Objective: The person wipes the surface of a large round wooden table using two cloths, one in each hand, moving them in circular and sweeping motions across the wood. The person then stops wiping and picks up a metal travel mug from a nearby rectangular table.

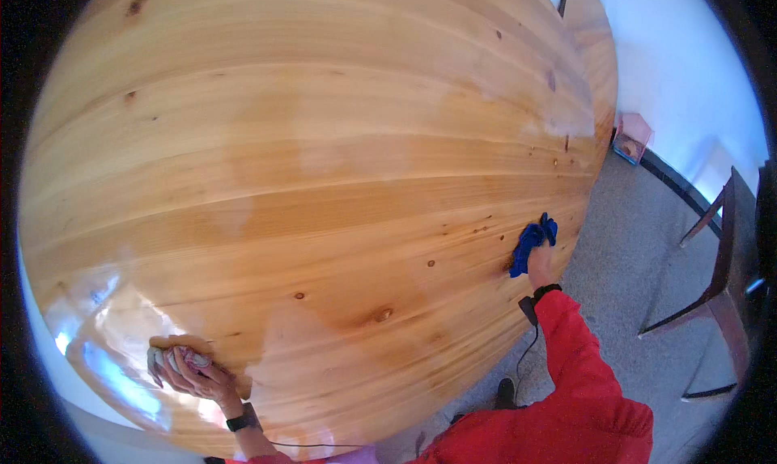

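Observation:
A large, glossy wooden tabletop (340,221) with knots and a shiny finish spreads out before me. At its lower left, my left hand (197,379) presses a crumpled grey and pinkish cloth (188,358) onto the surface, fingers bent over it. Near the right edge, my right hand (540,264) holds a bunched dark blue cloth (528,245) against the wood. My fingers there are mostly hidden by the cloth. Both wrists wear black bands, with a small dark box at the right one.
A thin cable (529,349) hangs from the right wrist. To the right stands a dark wooden stool or bench (725,282) on the grey floor (619,245). A round wooden board (592,45) leans at the white wall (674,69), near a pink container (632,137).

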A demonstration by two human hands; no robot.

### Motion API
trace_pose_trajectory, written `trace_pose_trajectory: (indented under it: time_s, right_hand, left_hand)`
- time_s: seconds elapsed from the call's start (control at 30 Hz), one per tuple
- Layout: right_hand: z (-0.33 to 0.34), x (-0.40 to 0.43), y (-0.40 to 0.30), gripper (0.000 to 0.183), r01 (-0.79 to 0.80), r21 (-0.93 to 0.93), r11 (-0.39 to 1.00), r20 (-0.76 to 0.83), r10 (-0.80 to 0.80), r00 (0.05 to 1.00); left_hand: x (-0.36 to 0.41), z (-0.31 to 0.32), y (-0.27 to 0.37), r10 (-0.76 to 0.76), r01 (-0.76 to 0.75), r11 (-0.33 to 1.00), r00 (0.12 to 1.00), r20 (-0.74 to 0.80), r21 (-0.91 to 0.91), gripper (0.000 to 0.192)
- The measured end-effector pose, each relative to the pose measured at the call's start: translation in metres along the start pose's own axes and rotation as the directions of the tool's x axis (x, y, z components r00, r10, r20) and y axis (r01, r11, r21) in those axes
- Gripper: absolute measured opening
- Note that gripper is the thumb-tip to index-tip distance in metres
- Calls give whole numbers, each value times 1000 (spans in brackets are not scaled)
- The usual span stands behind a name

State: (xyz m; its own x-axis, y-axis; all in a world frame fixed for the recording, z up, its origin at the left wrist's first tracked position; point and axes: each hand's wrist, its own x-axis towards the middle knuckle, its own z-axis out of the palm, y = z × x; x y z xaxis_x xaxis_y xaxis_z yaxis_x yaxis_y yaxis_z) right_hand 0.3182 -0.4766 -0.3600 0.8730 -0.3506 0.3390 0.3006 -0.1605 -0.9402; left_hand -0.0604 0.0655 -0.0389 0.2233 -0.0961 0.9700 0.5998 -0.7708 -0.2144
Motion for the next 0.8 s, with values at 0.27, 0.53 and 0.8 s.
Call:
trace_pose_trajectory:
  time_s: [0.27,0.53,0.8]
  right_hand:
    - [64,-30,-167,68,207,-537,818,25,-230,973]
    - [121,-75,-356,35,793,-303,529,267,-751,604]
    - [172,-89,-452,22,992,110,-64,378,-920,-101]
  left_hand:
    - [4,-9,6,-23,25,999,999,40,-36,39]
    - [9,-18,11,-52,59,993,996,68,-107,34]
    - [12,-17,13,-23,26,992,999,26,-124,32]
